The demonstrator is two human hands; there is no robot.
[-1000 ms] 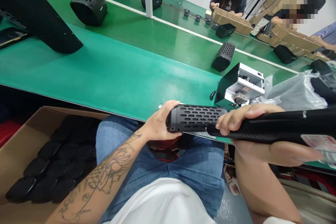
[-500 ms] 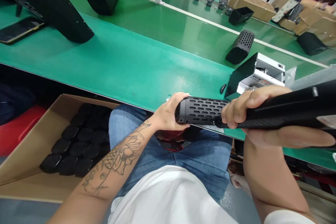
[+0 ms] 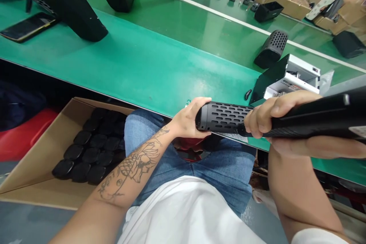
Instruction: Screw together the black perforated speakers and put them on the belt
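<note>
A black speaker housing with a slotted grille lies on its side at the front edge of the green bench. My left hand is wrapped round its left end. Closed round a black electric screwdriver, my right hand holds the tool nearly level over the housing's right part. The screwdriver's tip meets the lower right of the housing's visible side; the exact contact is too small to tell. My right fingers and the tool hide the housing's right end.
Behind my right hand stands a screw feeder. More speaker housings sit along the green conveyor. A cardboard box of black parts is at lower left, a phone at upper left. Co-workers' hands handle cardboard at the far side.
The view has shifted slightly, so the bench and hands appear a little further right and up. Both hands keep their grip on the housing and the screwdriver.
</note>
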